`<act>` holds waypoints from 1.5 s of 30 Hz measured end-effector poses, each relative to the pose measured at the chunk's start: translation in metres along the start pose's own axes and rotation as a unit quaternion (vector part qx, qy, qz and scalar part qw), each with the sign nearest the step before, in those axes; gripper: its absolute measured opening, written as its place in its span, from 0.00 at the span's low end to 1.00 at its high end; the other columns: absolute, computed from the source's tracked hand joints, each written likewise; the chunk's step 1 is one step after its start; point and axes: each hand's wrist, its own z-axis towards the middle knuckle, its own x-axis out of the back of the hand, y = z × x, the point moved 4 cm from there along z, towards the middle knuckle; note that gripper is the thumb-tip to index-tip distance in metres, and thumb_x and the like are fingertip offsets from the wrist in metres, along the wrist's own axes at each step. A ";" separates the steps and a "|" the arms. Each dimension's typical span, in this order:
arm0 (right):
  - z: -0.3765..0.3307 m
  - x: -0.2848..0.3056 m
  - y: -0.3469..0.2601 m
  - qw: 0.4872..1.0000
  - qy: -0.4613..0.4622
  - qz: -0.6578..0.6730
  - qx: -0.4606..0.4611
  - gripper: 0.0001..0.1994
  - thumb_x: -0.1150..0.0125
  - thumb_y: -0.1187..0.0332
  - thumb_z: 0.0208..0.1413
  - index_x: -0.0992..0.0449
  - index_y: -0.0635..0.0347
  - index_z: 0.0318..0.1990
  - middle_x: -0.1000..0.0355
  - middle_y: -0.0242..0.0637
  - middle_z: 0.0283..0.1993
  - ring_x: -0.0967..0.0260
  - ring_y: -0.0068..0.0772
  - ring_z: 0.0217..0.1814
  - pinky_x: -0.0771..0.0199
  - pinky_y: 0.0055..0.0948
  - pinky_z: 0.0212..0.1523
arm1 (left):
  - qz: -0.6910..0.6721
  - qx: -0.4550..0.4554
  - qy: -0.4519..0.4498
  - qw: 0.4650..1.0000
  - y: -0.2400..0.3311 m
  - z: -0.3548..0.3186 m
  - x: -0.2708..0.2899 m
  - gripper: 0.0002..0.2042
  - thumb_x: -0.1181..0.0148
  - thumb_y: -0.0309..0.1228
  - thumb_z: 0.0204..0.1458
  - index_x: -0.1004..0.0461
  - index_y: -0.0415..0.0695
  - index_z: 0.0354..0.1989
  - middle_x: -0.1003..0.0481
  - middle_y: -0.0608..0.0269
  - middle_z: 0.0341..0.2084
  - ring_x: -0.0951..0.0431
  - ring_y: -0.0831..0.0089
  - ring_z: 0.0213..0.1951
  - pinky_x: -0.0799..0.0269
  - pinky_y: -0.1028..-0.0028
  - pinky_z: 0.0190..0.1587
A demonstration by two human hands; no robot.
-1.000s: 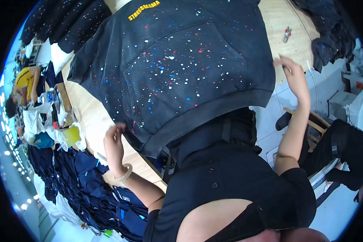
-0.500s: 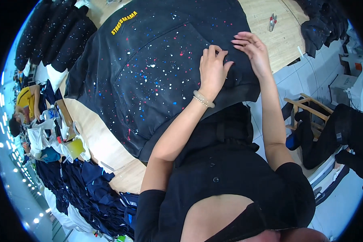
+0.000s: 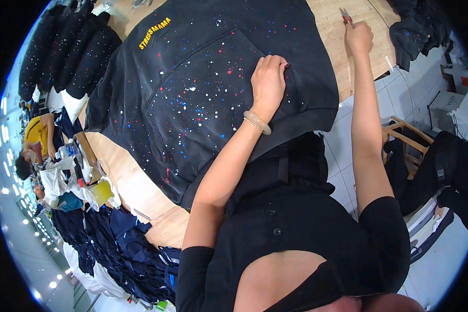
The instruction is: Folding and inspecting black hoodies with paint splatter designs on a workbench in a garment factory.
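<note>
A black sweatshirt [image 3: 192, 112] with white, red and blue paint specks lies spread over the wooden table, its front pocket and yellow lettering facing up. On the pocket's right edge rests my left hand [image 3: 268, 83], fingers curled and closed on the cloth; the fingertips are partly hidden. It wears a pale bangle and a beaded bracelet at the wrist. My right hand [image 3: 360, 39] is stretched out to the far right, closed around the red handles of small thread snips [image 3: 347, 18] on the table. The blades point away from me.
Dark speckled garments [image 3: 62, 52] are piled at the far left, and another dark bundle [image 3: 416, 34] sits at the far right. Dark blue clothes [image 3: 104, 244] heap up at the lower left. A person in yellow [image 3: 39, 138] is beyond. A wooden stool [image 3: 408, 140] stands right.
My right hand has left the sweatshirt and reached far right to the snips, closing on their handles. My left hand has stayed by the pocket edge, its fingers now more curled.
</note>
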 end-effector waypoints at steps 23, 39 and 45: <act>-0.122 0.070 -0.069 0.904 -0.212 0.211 0.307 0.10 0.39 0.64 0.49 0.24 0.60 0.36 0.29 0.39 0.28 0.30 0.33 0.31 0.32 0.28 0.35 | 0.002 -0.006 -0.044 0.999 -0.002 0.003 0.002 0.02 0.48 0.22 0.51 0.33 0.38 0.29 0.30 0.53 0.26 0.30 0.56 0.32 0.32 0.61 0.37; -0.142 0.068 -0.099 0.887 -0.175 0.057 0.424 0.11 0.36 0.62 0.45 0.24 0.62 0.30 0.29 0.40 0.26 0.30 0.42 0.31 0.31 0.35 0.33 | 0.002 0.014 -0.049 0.999 0.000 0.005 0.003 0.02 0.47 0.23 0.51 0.31 0.37 0.30 0.29 0.51 0.26 0.29 0.53 0.33 0.33 0.60 0.37; -0.145 0.064 -0.108 0.874 -0.192 0.046 0.444 0.11 0.36 0.63 0.45 0.24 0.62 0.29 0.29 0.40 0.26 0.30 0.43 0.32 0.31 0.36 0.33 | 0.001 0.016 -0.056 0.998 -0.001 0.005 0.001 0.03 0.47 0.23 0.51 0.33 0.37 0.28 0.29 0.51 0.26 0.29 0.53 0.32 0.33 0.60 0.36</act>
